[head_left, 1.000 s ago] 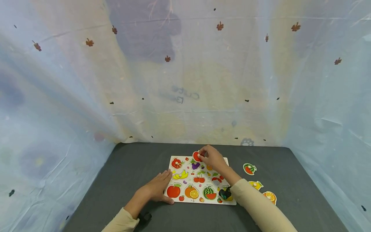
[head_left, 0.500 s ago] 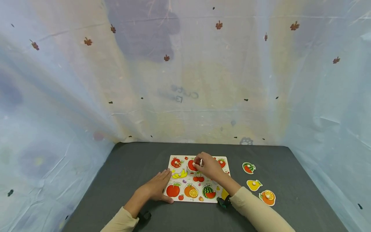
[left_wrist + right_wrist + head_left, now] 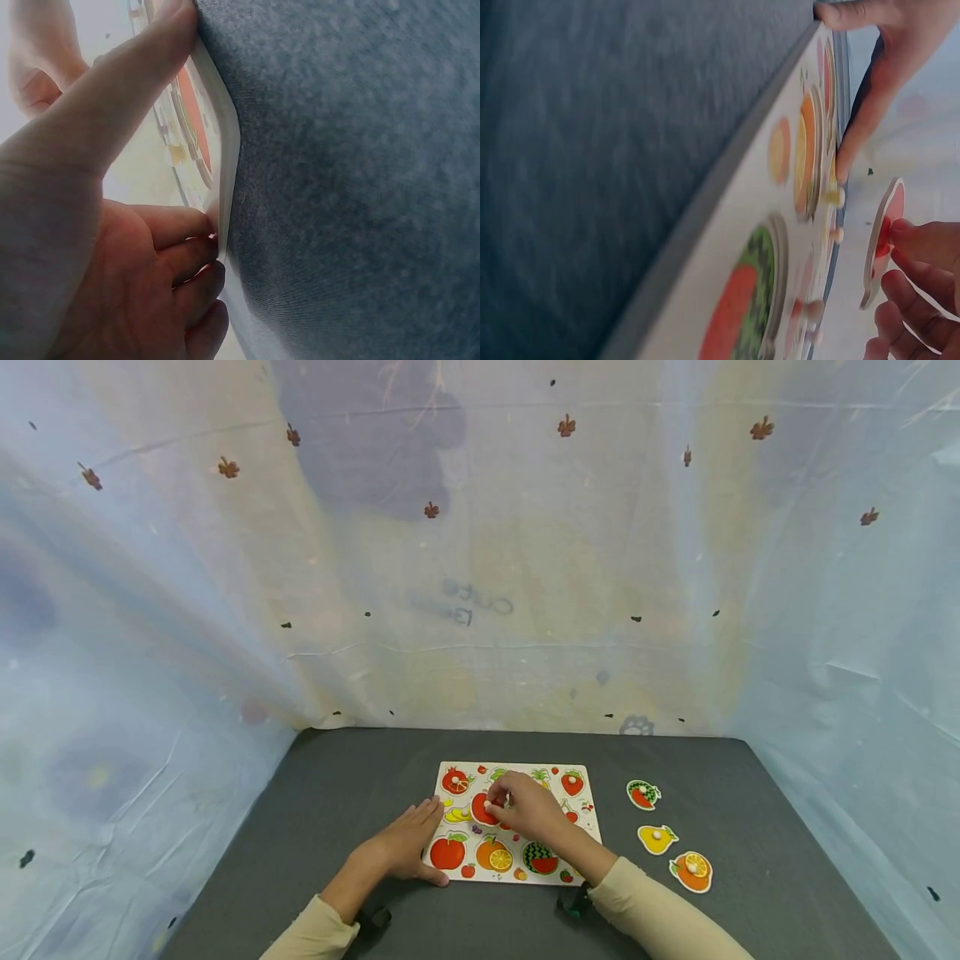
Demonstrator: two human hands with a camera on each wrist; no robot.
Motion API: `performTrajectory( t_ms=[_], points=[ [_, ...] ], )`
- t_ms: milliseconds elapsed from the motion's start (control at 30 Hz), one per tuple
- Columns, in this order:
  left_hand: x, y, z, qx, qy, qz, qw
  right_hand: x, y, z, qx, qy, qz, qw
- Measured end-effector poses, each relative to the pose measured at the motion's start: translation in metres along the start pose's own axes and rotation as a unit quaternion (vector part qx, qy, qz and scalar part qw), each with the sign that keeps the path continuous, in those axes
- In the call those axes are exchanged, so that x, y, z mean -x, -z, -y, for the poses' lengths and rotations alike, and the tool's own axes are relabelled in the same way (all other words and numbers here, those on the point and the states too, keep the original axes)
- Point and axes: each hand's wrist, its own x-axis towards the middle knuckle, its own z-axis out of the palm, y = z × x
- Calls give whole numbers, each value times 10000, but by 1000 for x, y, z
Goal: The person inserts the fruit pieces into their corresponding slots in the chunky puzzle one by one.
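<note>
A white fruit puzzle board (image 3: 739, 196) lies flat on the table, with knobbed fruits and printed pictures on it. My left hand (image 3: 408, 839) rests along its left edge, fingers extended and thumb at the near corner. In the left wrist view, the fingertips touch the board's rim. My right hand (image 3: 528, 810) pinches the small knob of a red fruit puzzle piece (image 3: 480, 811) between thumb and finger. The right wrist view shows this red piece (image 3: 880, 247) tilted and held above the board, apart from it. Part of the board is hidden under my right hand and forearm.
Right of the board, on the dark grey table (image 3: 720, 793), lie a watermelon piece (image 3: 643, 794), a yellow pear piece (image 3: 655, 840) and an orange piece (image 3: 691, 872). A patterned curtain (image 3: 480, 568) surrounds the table at the back and sides.
My right hand has moved the red piece from the board's far edge toward the near left, over the middle rows. My left hand has stayed at the left edge.
</note>
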Motion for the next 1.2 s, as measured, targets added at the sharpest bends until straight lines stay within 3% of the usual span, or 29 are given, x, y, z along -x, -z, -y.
performTrajectory(
  t_ms=[200,567,967,1200],
  points=[
    [0,0,1,-62,-69,-44,9999,3,-8,8,-18,216,22,9998],
    [2,2,-1,-82,-112,-70,9999,4,-18,22,-83,58,251,9996],
    [4,3,-1,-46,-180,-82,9998,2,-32,32,94,240,350,9991],
    [2,2,0,-53,-146,-58,9999,0,-37,38,100,255,618,9977]
  ],
)
